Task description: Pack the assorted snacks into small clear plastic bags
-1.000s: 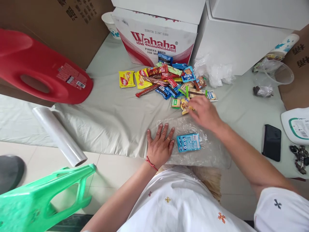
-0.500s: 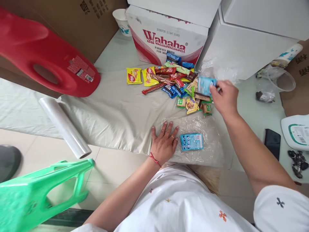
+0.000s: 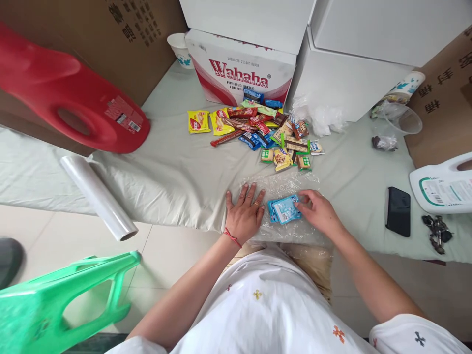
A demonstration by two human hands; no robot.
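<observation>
1. Carried down from beside the snack pile half a second earlier, a second blue packet (image 3: 288,210) had reached the clear plastic film (image 3: 280,183) with the right hand (image 3: 319,211)
2. It lay slightly tilted over the lower blue packet (image 3: 272,212), covering most of it, both of them within the film's area near the front of the table
3. Fingers curled and thumb near them, the right hand was partly closed at the upper packet's right end; whether it still pinched the packet could not be told
4. The left hand (image 3: 243,214) lay palm down at the film's left side, fingers spread wide, gripping nothing
5. Beyond the film sat the snack pile (image 3: 258,120), mixed small wrapped pieces in front of the Wahaha box (image 3: 201,64)
6. Crumpled clear plastic (image 3: 324,115) rested just right of that pile
7. Farther right were a black phone (image 3: 398,211), a bunch of keys (image 3: 437,233) and a white bottle (image 3: 444,186)
8. Well to the left, a roll of film (image 3: 98,196) lay near a red jug (image 3: 110,120), with a green stool (image 3: 37,305) below
</observation>
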